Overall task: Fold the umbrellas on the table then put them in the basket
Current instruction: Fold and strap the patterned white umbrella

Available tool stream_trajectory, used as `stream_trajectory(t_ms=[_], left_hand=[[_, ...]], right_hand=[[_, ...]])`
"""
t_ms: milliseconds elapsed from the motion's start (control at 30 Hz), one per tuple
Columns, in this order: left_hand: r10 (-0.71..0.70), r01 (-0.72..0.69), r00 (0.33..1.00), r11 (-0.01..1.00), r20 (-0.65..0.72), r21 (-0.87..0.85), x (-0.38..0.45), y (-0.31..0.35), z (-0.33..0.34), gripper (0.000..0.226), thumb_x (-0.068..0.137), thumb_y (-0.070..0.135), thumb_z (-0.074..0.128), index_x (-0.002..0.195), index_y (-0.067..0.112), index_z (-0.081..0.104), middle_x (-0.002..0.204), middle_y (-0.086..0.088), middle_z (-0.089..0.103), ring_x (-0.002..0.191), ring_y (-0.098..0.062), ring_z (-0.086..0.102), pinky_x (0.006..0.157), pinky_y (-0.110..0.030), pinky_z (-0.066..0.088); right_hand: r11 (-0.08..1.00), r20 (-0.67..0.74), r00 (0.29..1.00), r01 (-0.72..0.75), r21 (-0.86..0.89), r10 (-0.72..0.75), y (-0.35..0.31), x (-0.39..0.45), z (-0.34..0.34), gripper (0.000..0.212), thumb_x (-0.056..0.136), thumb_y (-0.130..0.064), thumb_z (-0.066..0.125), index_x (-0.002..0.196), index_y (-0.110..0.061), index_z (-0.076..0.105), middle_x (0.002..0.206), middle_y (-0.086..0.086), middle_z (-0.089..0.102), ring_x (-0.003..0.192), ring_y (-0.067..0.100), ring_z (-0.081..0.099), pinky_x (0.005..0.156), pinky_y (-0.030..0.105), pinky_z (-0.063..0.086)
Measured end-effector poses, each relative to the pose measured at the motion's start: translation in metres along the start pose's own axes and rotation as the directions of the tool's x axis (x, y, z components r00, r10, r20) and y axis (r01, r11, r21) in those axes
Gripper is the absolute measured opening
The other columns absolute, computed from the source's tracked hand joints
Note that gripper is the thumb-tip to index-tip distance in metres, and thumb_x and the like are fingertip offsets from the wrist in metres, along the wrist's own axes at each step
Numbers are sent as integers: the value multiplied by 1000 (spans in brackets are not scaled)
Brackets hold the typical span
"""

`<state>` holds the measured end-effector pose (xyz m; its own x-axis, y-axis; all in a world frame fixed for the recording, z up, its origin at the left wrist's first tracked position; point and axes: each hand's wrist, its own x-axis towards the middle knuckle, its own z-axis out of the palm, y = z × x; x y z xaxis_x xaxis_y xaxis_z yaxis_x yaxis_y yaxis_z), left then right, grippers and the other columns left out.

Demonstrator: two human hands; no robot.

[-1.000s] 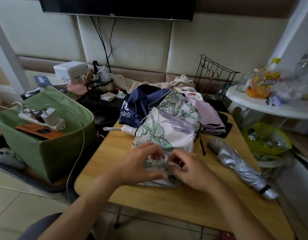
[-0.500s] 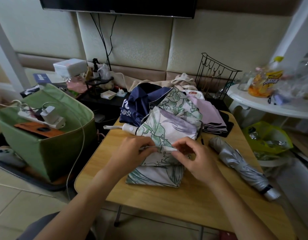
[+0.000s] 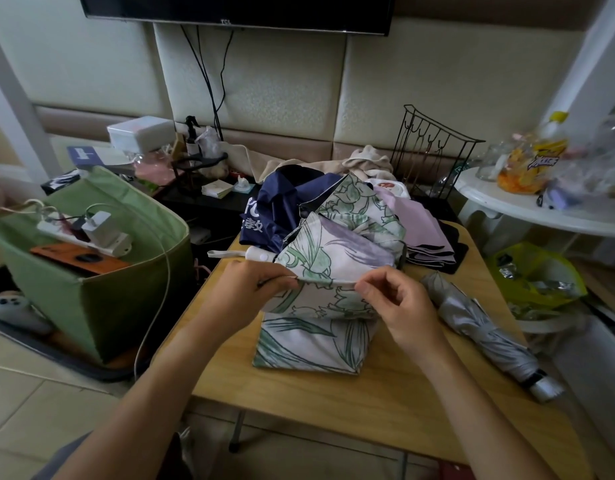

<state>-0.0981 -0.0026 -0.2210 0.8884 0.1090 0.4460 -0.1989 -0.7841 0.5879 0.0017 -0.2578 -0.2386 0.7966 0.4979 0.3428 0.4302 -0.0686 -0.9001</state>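
Observation:
A white umbrella with green and purple flowers (image 3: pixel 333 258) lies loosely collapsed in the middle of the wooden table (image 3: pixel 368 403), its white handle pointing left. My left hand (image 3: pixel 247 289) and my right hand (image 3: pixel 396 303) each pinch one raised edge of its canopy, stretched between them above a lower flap. A rolled silver umbrella (image 3: pixel 482 327) lies to the right. A navy umbrella (image 3: pixel 274 209) and a pink one (image 3: pixel 420 230) are bunched behind. The green fabric basket (image 3: pixel 101 296) stands on the floor to the left.
A power strip, charger and brown case rest on top of the green basket. A black wire rack (image 3: pixel 434 157) stands behind the table. A white round table (image 3: pixel 541 209) with bottles sits at right, a yellow bin (image 3: pixel 538 271) below it.
Both hands have lifted from the front of the floral canopy and moved apart, pulling one fabric edge up and taut; the lower flap now lies uncovered.

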Motion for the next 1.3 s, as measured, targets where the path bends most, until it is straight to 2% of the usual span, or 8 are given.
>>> stream_trajectory(t_ms=[133,433,567,667,767,933,1067,1300], left_hand=[[-9,9,1000,1000,3,14,-2,1,-2,9,93,27,73,89,25,81,68,22,67,71,-4,65,56,-15,44],[-115,120,987,992,-115,36,-2,-13,-17,12,92,18,75,98,26,82,84,14,76,77,-5,70,72,-40,59],[-106,141,971,978,-214,155,-5,1,-1,34,93,19,63,126,27,64,113,16,57,102,1,52,95,-34,48],[34,-24,998,986,-57,165,-11,26,13,39,94,35,65,132,29,59,124,21,52,117,2,45,104,-27,35],[49,-59,990,996,135,67,-15,34,32,40,90,37,74,127,30,63,116,18,62,104,3,59,93,-21,52],[14,-15,999,1000,46,27,-14,29,42,25,88,24,79,107,34,66,88,24,64,83,3,62,68,-18,50],[58,-60,997,998,51,27,-14,31,44,22,88,23,77,103,35,66,91,22,64,85,1,61,68,-25,52],[72,-73,997,996,17,47,-14,35,47,15,89,22,74,101,29,68,90,19,64,82,-1,59,68,-33,53]], right_hand=[[999,40,999,14,-49,-12,2,-1,0,15,90,-36,75,91,-22,71,84,-1,67,81,19,63,76,37,52],[1000,-61,998,9,-19,-10,-1,-1,6,16,88,-34,76,85,-18,73,74,-9,67,70,4,60,66,18,46],[998,-28,999,25,-60,-27,0,-2,13,11,90,-28,77,85,-20,73,77,-6,69,71,6,62,67,19,47],[994,33,999,34,-103,-31,-2,-4,21,7,91,-27,78,88,-22,74,82,-8,71,77,8,66,68,19,49],[988,103,993,65,-139,-51,0,-5,24,7,93,-22,78,98,-25,75,90,-10,73,85,8,70,73,20,53],[976,109,990,106,-189,-86,-4,-8,12,26,88,-17,82,103,-22,61,100,-8,65,98,14,66,84,24,55],[889,103,978,208,-407,-182,-1,-9,10,22,88,-20,82,96,-24,63,99,-12,56,89,12,58,74,16,47],[860,91,970,243,-449,-227,-5,-12,8,22,87,-12,81,85,-22,62,89,-13,55,78,13,57,67,13,41]])
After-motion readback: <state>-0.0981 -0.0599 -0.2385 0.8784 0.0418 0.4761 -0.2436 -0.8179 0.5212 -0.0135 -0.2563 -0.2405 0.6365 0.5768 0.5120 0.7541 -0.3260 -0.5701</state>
